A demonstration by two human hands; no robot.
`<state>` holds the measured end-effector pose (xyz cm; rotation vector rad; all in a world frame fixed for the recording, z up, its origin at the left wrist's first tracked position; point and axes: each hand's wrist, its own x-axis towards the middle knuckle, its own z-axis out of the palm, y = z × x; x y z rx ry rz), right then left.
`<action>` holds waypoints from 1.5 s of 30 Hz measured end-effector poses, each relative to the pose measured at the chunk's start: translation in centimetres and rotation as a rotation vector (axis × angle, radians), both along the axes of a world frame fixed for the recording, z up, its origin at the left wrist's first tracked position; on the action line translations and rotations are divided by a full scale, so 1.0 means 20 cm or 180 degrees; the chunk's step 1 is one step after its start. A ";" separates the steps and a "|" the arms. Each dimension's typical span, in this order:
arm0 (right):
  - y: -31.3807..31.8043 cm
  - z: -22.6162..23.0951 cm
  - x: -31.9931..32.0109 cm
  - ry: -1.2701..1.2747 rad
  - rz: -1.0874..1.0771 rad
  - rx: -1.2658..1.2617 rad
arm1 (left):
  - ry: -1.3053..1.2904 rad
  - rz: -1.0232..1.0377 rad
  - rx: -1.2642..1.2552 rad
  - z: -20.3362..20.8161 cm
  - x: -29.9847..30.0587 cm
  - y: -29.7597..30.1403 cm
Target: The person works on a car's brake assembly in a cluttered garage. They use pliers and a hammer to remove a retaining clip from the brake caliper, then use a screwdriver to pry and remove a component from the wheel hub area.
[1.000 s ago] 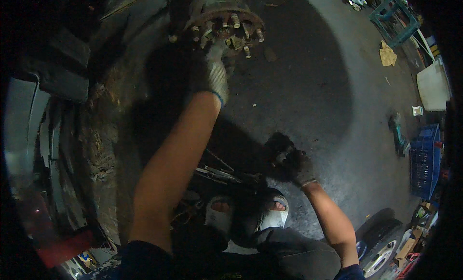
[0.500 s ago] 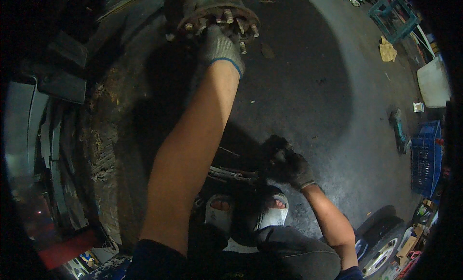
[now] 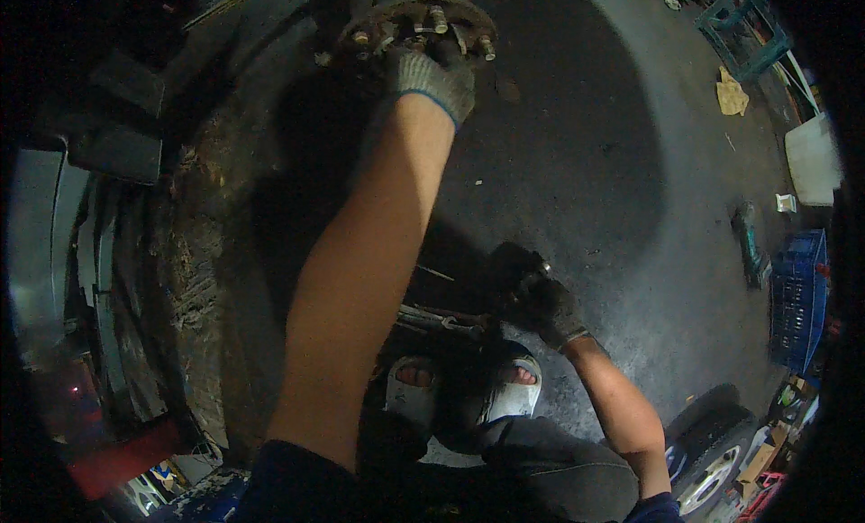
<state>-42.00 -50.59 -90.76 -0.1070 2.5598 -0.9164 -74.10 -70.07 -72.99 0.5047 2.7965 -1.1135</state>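
A rusty wheel hub [image 3: 410, 18] with several studs standing out from its flange is at the top of the view. My left hand [image 3: 432, 80], in a grey knit glove with a blue cuff, reaches up against the hub's near face. Its fingers are lost in shadow among the studs. Lower right of centre, my right hand [image 3: 560, 314], in a darker, dirty glove, is closed around a dark object with a shiny metal end [image 3: 542, 268]. Deep shadow hides what kind of thing it is. Beside it, near my feet, lie several metal wrenches [image 3: 446, 321].
On the right are a blue plastic basket [image 3: 798, 298], a teal power tool [image 3: 748, 244], a white container [image 3: 814, 163] and a green crate [image 3: 743, 32]. A wheel with a tyre [image 3: 716, 460] stands lower right. Grey panels [image 3: 40, 244] line the left side.
The whole view has shifted slightly. My left hand has turned a little at the hub, its glove looking wider. The shiny metal end at my right hand now shows more plainly.
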 end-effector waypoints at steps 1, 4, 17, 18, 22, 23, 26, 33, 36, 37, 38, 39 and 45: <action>0.00 -0.01 0.01 -0.0213 -0.0099 0.0125 | -0.0015 0.0005 -0.0018 -0.01 0.01 -0.01; 0.00 -0.03 0.04 0.0278 -0.0408 -0.0606 | -0.0026 -0.0003 -0.0103 -0.03 0.01 -0.02; 0.00 -0.13 0.04 0.0029 -0.0595 -0.1275 | -0.0027 0.0068 -0.0210 -0.07 -0.06 0.04; 0.02 -0.11 0.04 0.0076 -0.0197 -0.0796 | -0.0044 0.0068 -0.0217 -0.07 -0.06 0.04; 0.02 -0.02 0.02 0.0665 0.0107 -0.0614 | -0.0069 0.0064 -0.0235 -0.09 -0.05 0.00; 0.02 0.00 0.02 0.0424 -0.0111 -0.0819 | -0.0074 0.0075 -0.0243 -0.09 -0.05 -0.01; -0.01 0.01 0.01 0.0216 -0.0233 -0.0805 | -0.0109 0.0113 -0.0281 -0.10 -0.06 -0.01; 0.02 -0.06 0.02 0.0845 -0.0015 -0.0680 | -0.0048 0.0119 -0.0093 -0.09 -0.09 0.02; 0.02 -0.09 0.03 0.0520 0.0043 -0.0660 | -0.0027 0.0120 -0.0041 -0.10 -0.09 0.00; 0.01 -0.09 0.03 0.0282 0.0012 -0.0538 | -0.0028 0.0135 -0.0028 -0.10 -0.09 -0.01; 0.02 -0.09 0.03 0.0215 -0.0149 -0.0927 | -0.0018 0.0134 -0.0013 -0.10 -0.09 -0.02; 0.00 -0.09 0.02 0.0164 -0.0364 -0.1245 | -0.0021 0.0132 -0.0003 -0.11 -0.09 -0.02; 0.02 -0.01 -0.01 0.0233 0.0246 -0.0591 | 0.0004 0.0145 0.0078 -0.10 -0.11 0.02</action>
